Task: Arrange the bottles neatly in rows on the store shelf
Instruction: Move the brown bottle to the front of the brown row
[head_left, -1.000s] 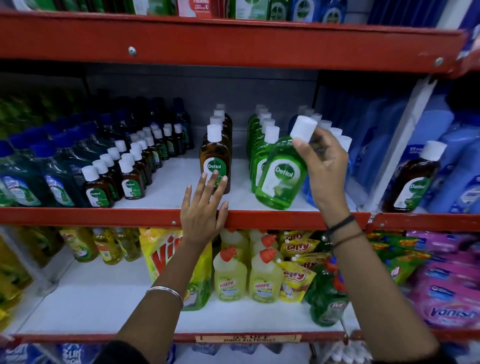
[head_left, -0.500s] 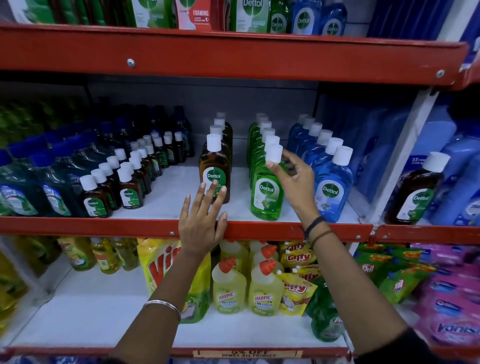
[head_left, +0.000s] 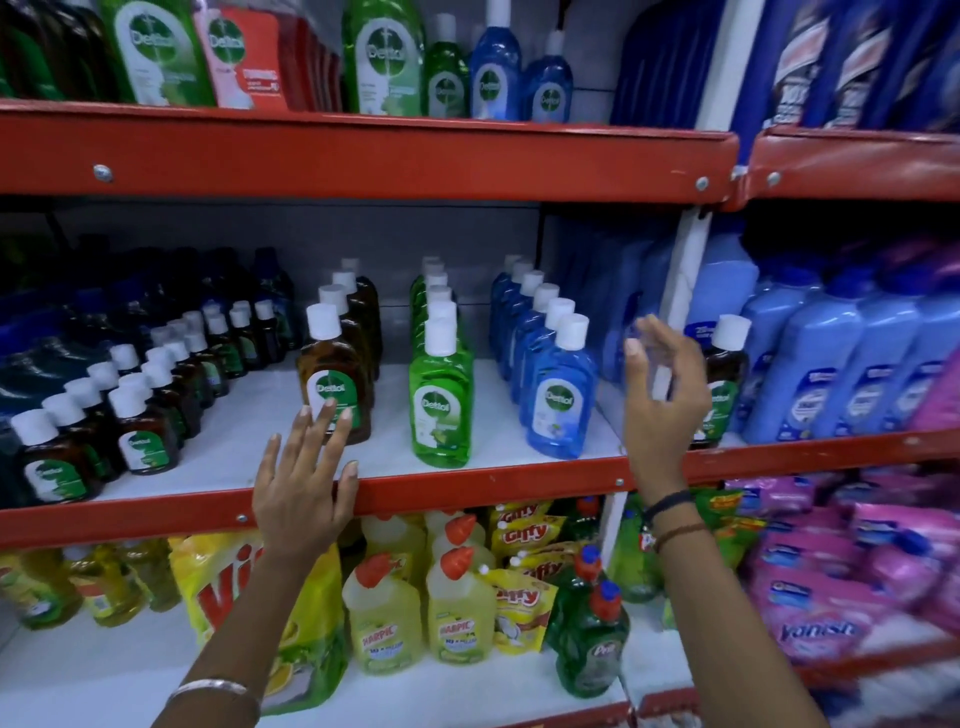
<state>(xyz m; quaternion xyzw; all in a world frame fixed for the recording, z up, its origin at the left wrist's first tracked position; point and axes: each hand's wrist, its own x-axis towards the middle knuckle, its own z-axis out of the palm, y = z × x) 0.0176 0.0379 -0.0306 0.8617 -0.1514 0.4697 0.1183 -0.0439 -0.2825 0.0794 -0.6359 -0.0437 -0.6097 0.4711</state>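
On the middle shelf (head_left: 467, 486) three rows of white-capped Dettol bottles run front to back: brown (head_left: 332, 379), green (head_left: 440, 400) and blue (head_left: 560, 395). The green front bottle stands upright at the head of its row. My left hand (head_left: 304, 483) lies flat on the shelf's red front edge, fingers spread just below the brown front bottle. My right hand (head_left: 662, 395) hovers open and empty to the right of the blue row, in front of the white upright. Behind it a lone brown Dettol bottle (head_left: 724, 379) stands on the neighbouring shelf section.
Small brown bottles (head_left: 140, 415) fill the middle shelf's left side in rows. Large light-blue bottles (head_left: 831, 364) stand to the right. Above is a red shelf (head_left: 363, 156) with bigger Dettol bottles. Below are yellow Harpic bottles (head_left: 457, 608), pouches and pink packs (head_left: 831, 597).
My right hand set the green bottle upright at the front of its row, let go and moved right toward the upright. My left hand stayed on the shelf edge. The view shifted upward.
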